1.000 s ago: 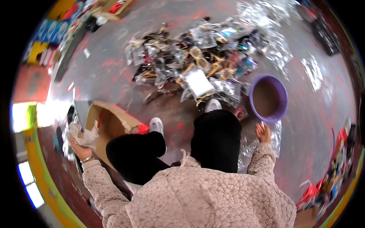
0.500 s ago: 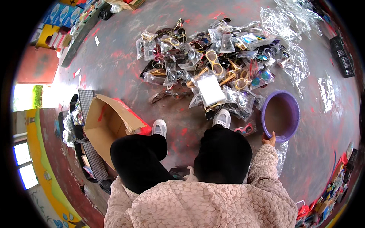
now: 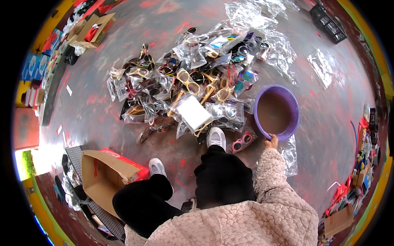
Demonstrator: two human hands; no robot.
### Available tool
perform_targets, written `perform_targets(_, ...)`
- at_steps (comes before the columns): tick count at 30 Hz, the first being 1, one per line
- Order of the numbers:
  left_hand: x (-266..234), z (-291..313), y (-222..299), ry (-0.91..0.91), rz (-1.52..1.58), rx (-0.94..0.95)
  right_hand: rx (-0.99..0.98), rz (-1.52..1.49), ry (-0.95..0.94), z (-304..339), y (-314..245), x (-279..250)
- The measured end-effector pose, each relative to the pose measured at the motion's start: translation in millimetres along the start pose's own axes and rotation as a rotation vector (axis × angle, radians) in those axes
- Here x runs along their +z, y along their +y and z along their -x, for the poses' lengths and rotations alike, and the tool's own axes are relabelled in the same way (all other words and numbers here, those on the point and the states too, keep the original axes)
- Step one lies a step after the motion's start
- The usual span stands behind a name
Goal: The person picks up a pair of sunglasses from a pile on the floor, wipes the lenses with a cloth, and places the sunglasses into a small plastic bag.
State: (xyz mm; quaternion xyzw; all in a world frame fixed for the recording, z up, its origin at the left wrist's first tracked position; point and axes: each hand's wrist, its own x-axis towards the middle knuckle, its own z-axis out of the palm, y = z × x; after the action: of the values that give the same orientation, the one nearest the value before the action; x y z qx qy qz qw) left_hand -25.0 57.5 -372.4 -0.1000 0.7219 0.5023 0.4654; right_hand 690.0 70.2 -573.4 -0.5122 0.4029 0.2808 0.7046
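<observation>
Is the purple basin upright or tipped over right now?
Upright: the purple basin sits on the floor with its round mouth facing up, and the right hand is at its near rim.

Bright daylight comes in on my left, through the white glowing opening in the wall (image 3: 27, 163), and turns the smooth grey floor (image 3: 48, 149) white there. The crumpled clear plastic sheets (image 3: 275, 55) shine with glare. The round purple plastic tub (image 3: 296, 112) looks sharp, but the yellow painted wall (image 3: 386, 85) bends near the black edge.
</observation>
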Motion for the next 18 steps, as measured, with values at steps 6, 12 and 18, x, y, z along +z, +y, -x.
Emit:
perform_targets(6, 9.9, -5.0, 6.6, -0.022, -0.018, 0.008, 0.006, 0.047, -0.034, 9.9, -6.6, -13.7)
perform_targets(12, 16.2, -8.2, 15.7, -0.041, -0.037, 0.027, 0.001, 0.011, -0.086, 6.2, -5.5, -34.8)
perform_targets(18, 17.8, -12.2, 24.1, -0.053, -0.033, 0.049, 0.061, 0.1, -0.122, 26.7, -12.2, -53.7)
